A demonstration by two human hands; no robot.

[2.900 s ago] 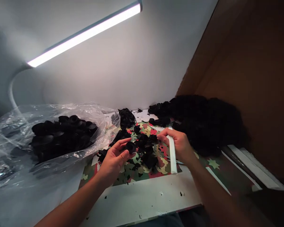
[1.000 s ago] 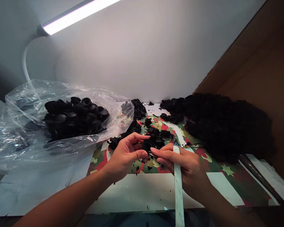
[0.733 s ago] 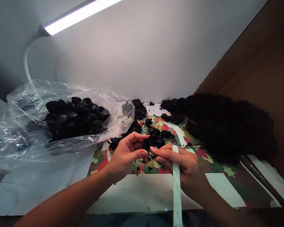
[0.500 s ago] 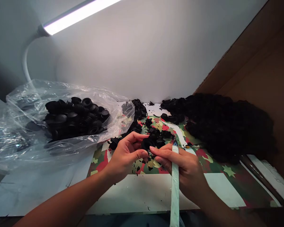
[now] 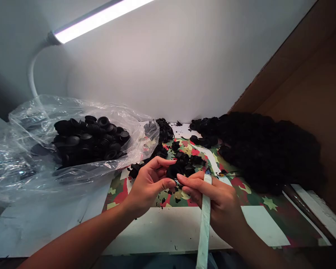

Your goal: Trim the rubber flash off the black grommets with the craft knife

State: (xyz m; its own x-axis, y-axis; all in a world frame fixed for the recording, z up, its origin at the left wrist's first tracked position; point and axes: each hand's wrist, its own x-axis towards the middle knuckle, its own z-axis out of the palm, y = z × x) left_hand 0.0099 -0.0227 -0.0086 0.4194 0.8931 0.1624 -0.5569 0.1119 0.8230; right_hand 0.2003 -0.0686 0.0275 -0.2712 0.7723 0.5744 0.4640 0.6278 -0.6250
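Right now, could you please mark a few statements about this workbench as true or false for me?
1. The left hand pinches a small round black rubber part. True.
2. The right hand is empty. False: it grips a white-wrapped tool, whose tip meets the part.
3. The clear plastic bag holds a pile of black rubber parts. True.
4. The lamp overhead is switched off. False: the light bar is lit.
5. The large heap of black parts lies left of the hands. False: it lies to their right, against the cardboard wall.
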